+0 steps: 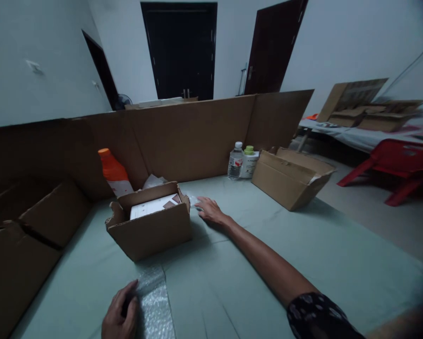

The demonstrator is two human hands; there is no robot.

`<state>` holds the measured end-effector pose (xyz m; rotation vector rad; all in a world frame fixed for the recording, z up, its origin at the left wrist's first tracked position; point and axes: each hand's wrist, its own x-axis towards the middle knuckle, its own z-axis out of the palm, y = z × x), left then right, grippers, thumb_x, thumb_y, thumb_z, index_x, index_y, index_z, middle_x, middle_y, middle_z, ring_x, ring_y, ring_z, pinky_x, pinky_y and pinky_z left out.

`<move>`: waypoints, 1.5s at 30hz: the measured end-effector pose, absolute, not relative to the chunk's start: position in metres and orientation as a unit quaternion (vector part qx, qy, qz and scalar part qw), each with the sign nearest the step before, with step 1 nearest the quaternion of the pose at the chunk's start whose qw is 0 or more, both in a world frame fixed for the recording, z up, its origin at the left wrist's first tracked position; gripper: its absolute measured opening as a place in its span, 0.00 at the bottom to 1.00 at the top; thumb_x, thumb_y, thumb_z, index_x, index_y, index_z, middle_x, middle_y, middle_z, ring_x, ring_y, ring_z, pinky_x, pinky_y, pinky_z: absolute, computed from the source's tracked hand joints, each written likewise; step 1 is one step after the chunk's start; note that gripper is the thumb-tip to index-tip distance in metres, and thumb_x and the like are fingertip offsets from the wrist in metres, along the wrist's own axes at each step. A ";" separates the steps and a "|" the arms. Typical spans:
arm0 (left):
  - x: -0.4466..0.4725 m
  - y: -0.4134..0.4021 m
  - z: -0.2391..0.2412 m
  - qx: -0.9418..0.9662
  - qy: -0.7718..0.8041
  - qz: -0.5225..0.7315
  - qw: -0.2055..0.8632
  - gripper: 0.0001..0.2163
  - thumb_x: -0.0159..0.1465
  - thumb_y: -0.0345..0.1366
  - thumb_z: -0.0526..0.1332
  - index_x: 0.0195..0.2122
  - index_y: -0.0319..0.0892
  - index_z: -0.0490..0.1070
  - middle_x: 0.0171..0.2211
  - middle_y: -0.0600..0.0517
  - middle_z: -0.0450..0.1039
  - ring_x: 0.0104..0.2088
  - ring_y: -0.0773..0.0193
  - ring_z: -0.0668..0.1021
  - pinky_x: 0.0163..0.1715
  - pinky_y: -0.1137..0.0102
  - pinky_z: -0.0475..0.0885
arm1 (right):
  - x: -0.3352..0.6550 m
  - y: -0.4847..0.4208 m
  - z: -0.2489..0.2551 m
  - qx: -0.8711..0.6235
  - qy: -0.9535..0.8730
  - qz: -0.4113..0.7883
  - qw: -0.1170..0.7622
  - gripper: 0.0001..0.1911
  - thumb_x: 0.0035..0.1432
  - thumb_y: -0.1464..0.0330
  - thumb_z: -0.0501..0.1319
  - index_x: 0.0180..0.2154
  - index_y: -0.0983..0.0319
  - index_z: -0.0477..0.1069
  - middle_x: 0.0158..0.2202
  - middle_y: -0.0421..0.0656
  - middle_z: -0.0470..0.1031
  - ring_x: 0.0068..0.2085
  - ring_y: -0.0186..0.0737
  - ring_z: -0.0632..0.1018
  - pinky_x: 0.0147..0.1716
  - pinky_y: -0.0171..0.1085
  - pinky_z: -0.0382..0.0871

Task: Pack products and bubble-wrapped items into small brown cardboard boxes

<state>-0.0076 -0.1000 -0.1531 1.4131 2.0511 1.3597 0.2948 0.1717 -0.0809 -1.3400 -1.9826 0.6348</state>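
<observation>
My right hand [211, 212] stretches out over the pale green cloth, fingers extended. Its fingertips reach a small clear plastic piece [193, 200] beside an open cardboard box [156, 237]; whether they grip it I cannot tell. Inside that box lies a white box [151, 207] with brown patches. At the lower left, my left hand [121, 311] rests with curled fingers, thumb and forefinger apart. It lies along the left edge of a strip of bubble wrap [155, 301], and nothing shows between its fingers.
Behind the box stands an orange-capped bottle [114, 172] with crumpled plastic [154, 181]. A water bottle [235, 162], a green-capped white bottle [249, 162] and another cardboard box [291, 179] stand back right. Large cardboard [197, 136] walls the rear; more boxes [24, 263] stand left.
</observation>
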 end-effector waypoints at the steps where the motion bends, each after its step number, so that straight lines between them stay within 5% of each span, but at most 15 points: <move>1: -0.014 -0.099 -0.146 0.483 0.718 0.477 0.153 0.18 0.61 0.47 0.56 0.44 0.44 0.77 0.45 0.48 0.80 0.47 0.53 0.81 0.48 0.62 0.75 | 0.288 0.175 -0.077 -0.517 -0.743 0.252 0.341 0.17 0.48 0.76 0.64 0.42 0.60 0.80 0.56 0.49 0.75 0.58 0.51 0.71 0.61 0.51 0.60; 5: -0.050 -0.084 -0.103 0.448 0.764 0.452 0.108 0.22 0.57 0.50 0.57 0.48 0.45 0.76 0.46 0.48 0.80 0.45 0.50 0.81 0.39 0.63 0.77 | 0.291 0.154 -0.067 -0.544 -0.675 0.295 0.402 0.17 0.56 0.69 0.58 0.47 0.64 0.77 0.49 0.51 0.78 0.49 0.47 0.77 0.54 0.47 0.68; 8: -0.078 -0.056 -0.072 0.450 0.764 0.460 0.049 0.21 0.58 0.46 0.55 0.47 0.44 0.77 0.49 0.47 0.79 0.48 0.50 0.80 0.50 0.59 0.74 | 0.321 0.091 -0.071 -0.558 -0.627 0.347 0.419 0.19 0.58 0.62 0.56 0.47 0.65 0.75 0.44 0.50 0.78 0.42 0.46 0.79 0.39 0.43 0.76; 11: -0.099 -0.024 -0.058 0.423 0.795 0.432 0.048 0.20 0.59 0.38 0.53 0.48 0.39 0.76 0.50 0.45 0.78 0.50 0.51 0.79 0.53 0.59 0.72 | 0.345 0.004 -0.083 -0.567 -0.577 0.422 0.409 0.20 0.57 0.58 0.57 0.44 0.65 0.74 0.34 0.45 0.77 0.31 0.41 0.77 0.26 0.38 0.73; 15: -0.118 -0.003 -0.060 0.362 0.847 0.382 0.066 0.23 0.61 0.31 0.51 0.56 0.28 0.69 0.49 0.37 0.77 0.50 0.44 0.78 0.50 0.51 0.74 | 0.345 -0.090 -0.091 -0.522 -0.431 0.603 0.421 0.22 0.49 0.56 0.68 0.42 0.63 0.74 0.30 0.39 0.74 0.25 0.33 0.73 0.26 0.34 0.67; 17: -0.123 -0.006 -0.063 0.364 0.860 0.351 0.069 0.25 0.62 0.32 0.56 0.61 0.29 0.65 0.57 0.33 0.71 0.57 0.37 0.73 0.54 0.45 0.70 | 0.335 -0.114 -0.089 -0.510 -0.412 0.638 0.404 0.25 0.49 0.55 0.69 0.44 0.64 0.74 0.29 0.38 0.73 0.24 0.32 0.73 0.27 0.34 0.66; 20: -0.117 -0.032 -0.063 0.394 0.858 0.329 0.021 0.33 0.61 0.40 0.63 0.67 0.39 0.57 0.71 0.36 0.48 0.67 0.26 0.56 0.61 0.36 0.57 | 0.319 -0.127 -0.085 -0.496 -0.404 0.670 0.378 0.26 0.49 0.53 0.70 0.44 0.64 0.75 0.29 0.37 0.73 0.23 0.32 0.74 0.28 0.34 0.66; 22: -0.096 -0.064 -0.065 0.499 0.793 0.349 -0.028 0.34 0.63 0.44 0.61 0.69 0.43 0.53 0.72 0.40 0.42 0.69 0.29 0.53 0.63 0.36 0.54 | 0.308 -0.130 -0.086 -0.478 -0.394 0.698 0.359 0.25 0.49 0.54 0.70 0.43 0.64 0.75 0.29 0.38 0.74 0.23 0.31 0.74 0.27 0.33 0.66; 26: -0.020 -0.139 -0.084 0.818 0.498 0.286 0.038 0.33 0.62 0.33 0.56 0.69 0.48 0.53 0.70 0.41 0.52 0.67 0.42 0.62 0.60 0.46 0.68 | 0.297 -0.137 -0.086 -0.437 -0.340 0.760 0.341 0.22 0.51 0.56 0.71 0.42 0.64 0.75 0.29 0.39 0.75 0.22 0.31 0.74 0.25 0.32 0.68; 31: 0.054 -0.179 -0.111 0.864 0.409 0.293 0.023 0.37 0.58 0.21 0.55 0.70 0.44 0.52 0.67 0.38 0.59 0.68 0.48 0.62 0.61 0.51 0.67 | 0.300 -0.153 -0.080 -0.390 -0.260 0.798 0.377 0.18 0.52 0.61 0.72 0.41 0.64 0.76 0.28 0.40 0.73 0.25 0.31 0.74 0.25 0.31 0.72; 35: 0.066 -0.169 -0.107 0.818 0.409 0.400 0.059 0.36 0.61 0.23 0.57 0.70 0.43 0.50 0.64 0.36 0.63 0.66 0.47 0.65 0.61 0.49 0.66 | 0.303 -0.165 -0.081 -0.353 -0.216 0.826 0.384 0.16 0.54 0.62 0.71 0.41 0.65 0.76 0.26 0.39 0.70 0.24 0.30 0.72 0.24 0.30 0.72; 38: 0.067 -0.163 -0.094 0.787 0.392 0.454 0.149 0.25 0.64 0.24 0.54 0.62 0.45 0.63 0.46 0.44 0.79 0.49 0.58 0.79 0.50 0.61 0.75 | 0.306 -0.170 -0.081 -0.358 -0.205 0.824 0.388 0.17 0.53 0.62 0.72 0.42 0.64 0.75 0.29 0.40 0.71 0.27 0.32 0.75 0.23 0.30 0.71; 41: 0.070 -0.158 -0.080 0.732 0.458 0.427 0.268 0.13 0.66 0.31 0.56 0.49 0.44 0.74 0.36 0.49 0.81 0.35 0.64 0.81 0.35 0.71 0.78 | 0.314 -0.173 -0.077 -0.382 -0.232 0.792 0.417 0.21 0.53 0.60 0.71 0.46 0.62 0.73 0.35 0.43 0.73 0.31 0.36 0.77 0.23 0.31 0.71; 45: 0.073 -0.144 -0.071 0.645 0.563 0.386 0.344 0.12 0.65 0.38 0.56 0.43 0.42 0.77 0.32 0.51 0.81 0.31 0.64 0.81 0.31 0.72 0.76 | 0.323 -0.176 -0.075 -0.469 -0.380 0.649 0.463 0.18 0.58 0.58 0.67 0.46 0.59 0.73 0.36 0.45 0.76 0.33 0.39 0.77 0.31 0.36 0.72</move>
